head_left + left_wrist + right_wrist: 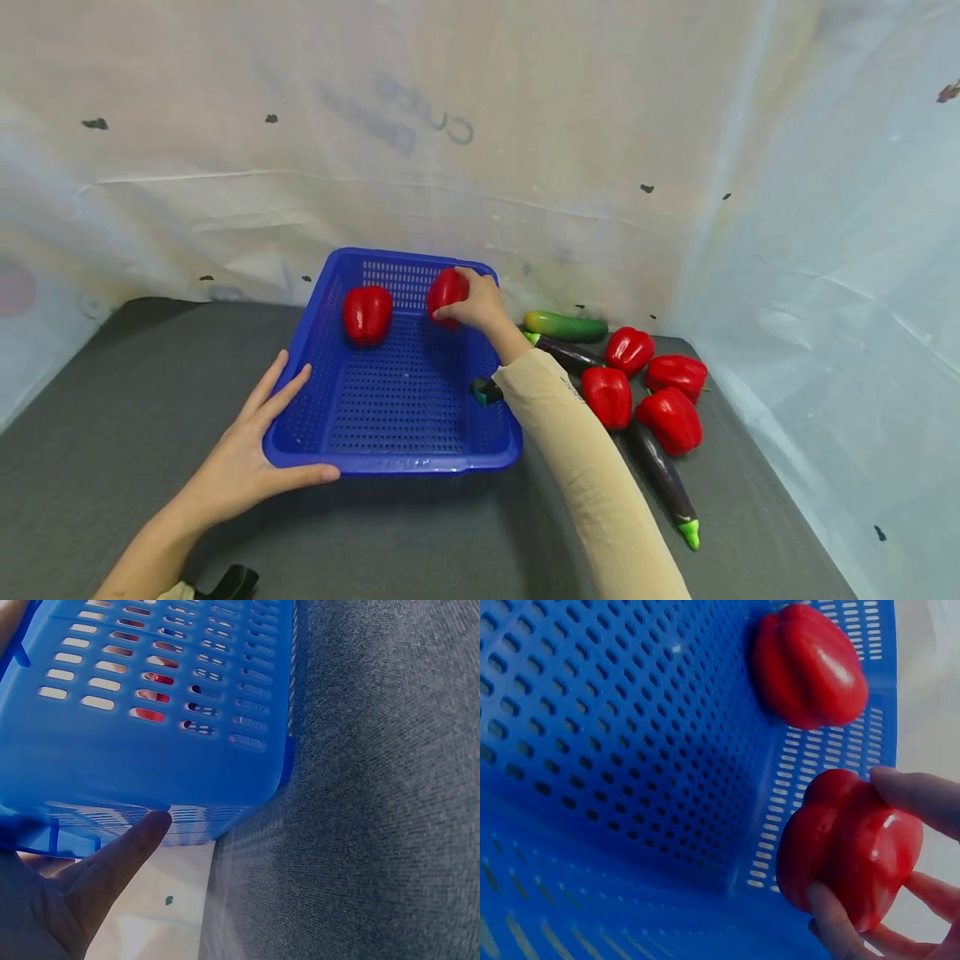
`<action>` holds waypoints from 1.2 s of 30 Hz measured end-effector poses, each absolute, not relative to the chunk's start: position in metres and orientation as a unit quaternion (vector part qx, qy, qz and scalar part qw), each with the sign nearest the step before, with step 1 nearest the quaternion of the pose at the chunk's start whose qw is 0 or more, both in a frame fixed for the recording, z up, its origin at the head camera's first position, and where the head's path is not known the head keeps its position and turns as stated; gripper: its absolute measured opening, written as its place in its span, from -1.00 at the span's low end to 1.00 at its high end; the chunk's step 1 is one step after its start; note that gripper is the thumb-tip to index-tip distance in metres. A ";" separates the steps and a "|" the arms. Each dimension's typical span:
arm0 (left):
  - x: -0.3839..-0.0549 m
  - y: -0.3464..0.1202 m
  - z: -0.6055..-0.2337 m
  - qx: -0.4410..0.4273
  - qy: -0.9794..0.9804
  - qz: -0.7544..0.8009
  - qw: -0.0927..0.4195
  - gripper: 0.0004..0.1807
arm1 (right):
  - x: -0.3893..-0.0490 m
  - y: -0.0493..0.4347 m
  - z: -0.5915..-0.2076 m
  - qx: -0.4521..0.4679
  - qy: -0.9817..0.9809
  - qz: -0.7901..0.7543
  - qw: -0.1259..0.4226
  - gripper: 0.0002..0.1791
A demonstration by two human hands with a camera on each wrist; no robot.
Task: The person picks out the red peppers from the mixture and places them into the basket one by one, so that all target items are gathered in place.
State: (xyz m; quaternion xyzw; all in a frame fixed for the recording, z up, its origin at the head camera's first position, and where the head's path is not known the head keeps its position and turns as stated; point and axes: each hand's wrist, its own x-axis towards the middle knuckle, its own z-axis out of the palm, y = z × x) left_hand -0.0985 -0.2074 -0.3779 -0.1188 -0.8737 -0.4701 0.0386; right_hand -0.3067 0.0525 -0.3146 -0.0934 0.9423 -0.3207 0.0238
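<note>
My right hand [480, 302] grips a red bell pepper [851, 847], fingers and thumb around its sides, inside the far right part of a blue perforated plastic basket [397, 463]. Another red bell pepper [367, 316] lies in the basket near its back left corner. At the near left corner of the basket, my left hand [243, 462] rests with its fingers spread straight. Its thumb lies along the front rim and one fingertip reaches over the left rim. In the left wrist view, a finger [124, 862] extends along the outside wall.
Right of the basket, several red bell peppers [670, 422] lie on the dark grey table [112, 467] with a green cucumber [566, 326] and two eggplants [663, 471]. My right sleeve partly covers this group. A pale plastic sheet [480, 150] hangs behind the table and along its right side.
</note>
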 end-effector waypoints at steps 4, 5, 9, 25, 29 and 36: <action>-0.098 -0.206 -0.378 -0.118 -0.874 -0.470 0.037 0.20 | -0.305 0.048 -0.321 -0.081 0.946 -0.314 0.029 -0.10; -0.098 -0.206 -0.379 -0.117 -0.874 -0.470 0.037 0.21 | -0.306 0.047 -0.323 -0.077 0.946 -0.312 0.031 -0.10; -0.097 -0.205 -0.379 -0.115 -0.876 -0.468 0.037 0.21 | -0.312 0.044 -0.336 -0.065 0.954 -0.293 0.031 -0.09; -0.100 -0.206 -0.378 -0.119 -0.877 -0.463 0.044 0.22 | -0.305 0.042 -0.344 -0.091 0.960 -0.259 0.053 -0.06; -0.100 -0.207 -0.377 -0.120 -0.874 -0.469 0.043 0.21 | -0.307 0.041 -0.345 -0.103 0.960 -0.254 0.057 -0.04; -0.098 -0.208 -0.379 -0.120 -0.870 -0.476 0.041 0.20 | -0.307 0.038 -0.349 -0.101 0.967 -0.228 0.051 -0.01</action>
